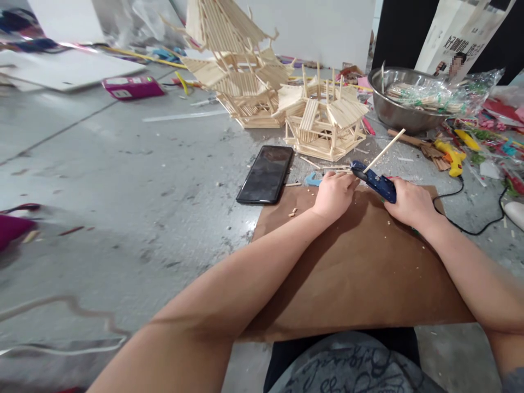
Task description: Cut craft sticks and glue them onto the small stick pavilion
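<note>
In my right hand [411, 203] is a dark blue hand cutter [379, 183], its head pointing left and away from me. A thin wooden stick [387, 149] slants up to the right from the cutter's head. My left hand [334, 194] is closed close to that head, its fingertips at the stick's lower end, which they partly hide. Both hands are over the far edge of a brown board [347, 273]. Several short stick offcuts [293, 212] lie on the board, left of my left hand. Beyond it are longer loose sticks and a light blue piece [313, 179].
A black phone [266, 174] lies left of the board. Behind stand a stick-built pagoda [241, 76] and a smaller stick structure [327, 117]. At right are a metal bowl [403, 112] of bagged sticks, a yellow glue gun [451, 155] and its black cord [477, 233].
</note>
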A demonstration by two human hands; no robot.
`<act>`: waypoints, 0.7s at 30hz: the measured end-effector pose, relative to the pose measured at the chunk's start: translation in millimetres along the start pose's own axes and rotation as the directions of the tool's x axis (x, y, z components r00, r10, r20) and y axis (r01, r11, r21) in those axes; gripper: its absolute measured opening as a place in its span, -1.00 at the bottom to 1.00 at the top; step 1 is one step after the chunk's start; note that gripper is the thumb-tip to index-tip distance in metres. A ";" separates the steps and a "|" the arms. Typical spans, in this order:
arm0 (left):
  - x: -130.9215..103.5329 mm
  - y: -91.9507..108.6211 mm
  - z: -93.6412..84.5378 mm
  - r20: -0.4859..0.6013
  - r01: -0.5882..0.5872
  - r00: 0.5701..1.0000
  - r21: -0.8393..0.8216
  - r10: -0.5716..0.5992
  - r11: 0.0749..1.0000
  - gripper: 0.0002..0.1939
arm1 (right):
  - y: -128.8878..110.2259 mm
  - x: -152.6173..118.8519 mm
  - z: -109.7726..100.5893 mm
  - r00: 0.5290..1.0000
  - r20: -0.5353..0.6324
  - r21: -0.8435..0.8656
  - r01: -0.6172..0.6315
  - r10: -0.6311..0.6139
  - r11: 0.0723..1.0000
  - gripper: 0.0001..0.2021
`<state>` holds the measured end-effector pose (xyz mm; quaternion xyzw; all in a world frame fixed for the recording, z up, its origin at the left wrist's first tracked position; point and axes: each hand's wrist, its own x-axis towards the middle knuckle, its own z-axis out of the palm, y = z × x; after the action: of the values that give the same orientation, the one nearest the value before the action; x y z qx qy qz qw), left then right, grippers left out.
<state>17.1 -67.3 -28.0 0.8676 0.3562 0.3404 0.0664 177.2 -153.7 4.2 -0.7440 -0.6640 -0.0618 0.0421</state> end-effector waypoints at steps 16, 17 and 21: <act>-1.3 -5.5 4.2 -0.081 -0.071 0.994 -0.010 0.070 0.997 -0.78 | 0.1 0.8 1.3 1.000 -0.010 0.020 0.007 -0.007 1.000 -0.60; -1.4 -5.3 4.3 -0.080 -0.072 0.994 -0.007 0.071 0.997 -0.78 | -0.2 0.9 0.8 1.000 -0.004 0.021 0.005 -0.005 1.000 -0.60; -2.0 -3.9 4.1 -0.076 -0.066 0.995 0.004 0.067 0.998 -0.78 | -0.8 0.8 -0.5 1.000 0.028 0.030 -0.006 0.005 1.000 -0.60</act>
<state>16.5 -65.3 -33.5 0.8655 0.3297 0.3748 0.0408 176.5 -152.9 4.7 -0.7458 -0.6634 -0.0416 0.0442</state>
